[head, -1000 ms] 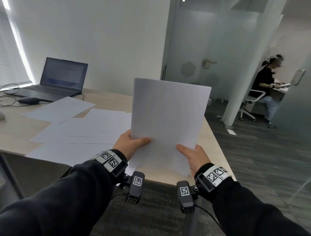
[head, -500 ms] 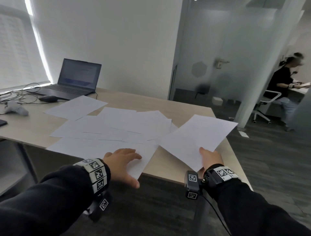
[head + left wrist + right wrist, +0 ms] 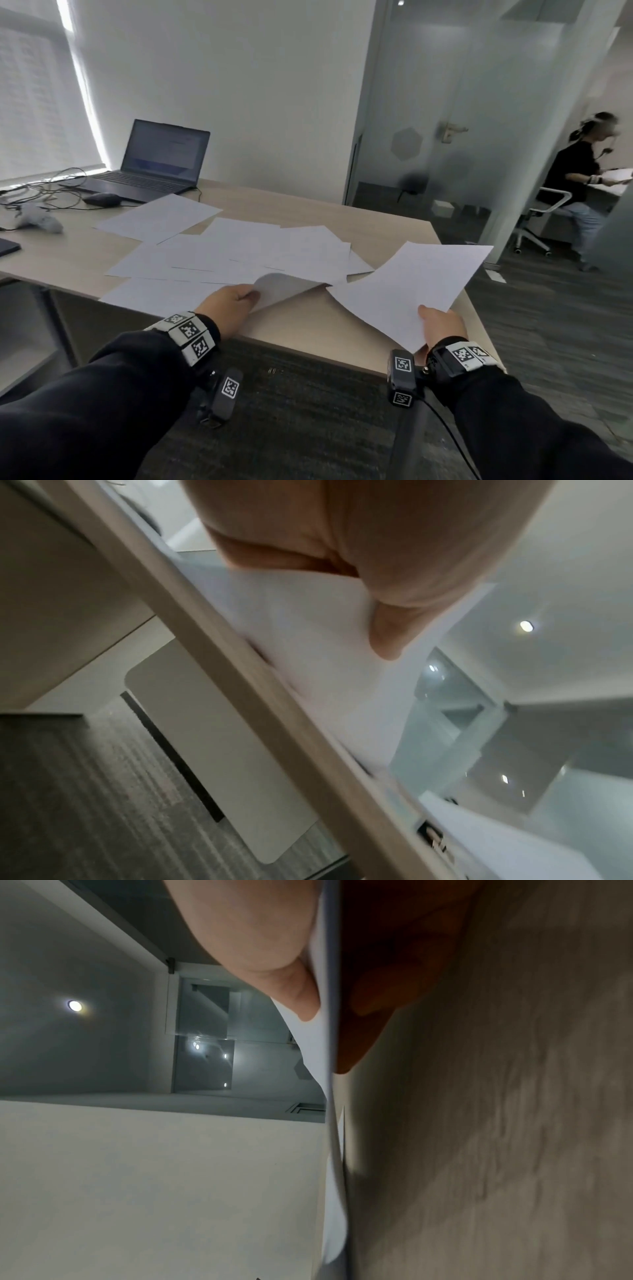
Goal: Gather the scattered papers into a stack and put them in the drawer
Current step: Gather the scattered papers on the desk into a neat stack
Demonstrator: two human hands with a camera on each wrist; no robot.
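Note:
Several white sheets [image 3: 239, 253] lie scattered and overlapping on the wooden desk [image 3: 308, 325]. My right hand [image 3: 442, 325] pinches the near corner of a thin stack of papers [image 3: 407, 287], thumb on top, holding it low over the desk's right end; the right wrist view shows the stack's edge [image 3: 327, 1042] between thumb and fingers. My left hand [image 3: 233, 301] pinches the near corner of one sheet [image 3: 287, 286] at the front edge and curls it up, showing its grey underside. The left wrist view shows that sheet [image 3: 325, 642] under my thumb. No drawer is visible.
An open laptop [image 3: 154, 161], a mouse [image 3: 101, 199], cables [image 3: 41, 188] and a grey device [image 3: 37, 221] sit at the desk's far left. A glass partition with a door [image 3: 445, 137] stands behind. A person [image 3: 582, 178] sits on a chair at the far right. Dark carpet [image 3: 294, 411] lies below.
My left hand let go of the upright stack, reached to the desk and now lifts a sheet's corner. My right hand lowered the stack to the desk's right end.

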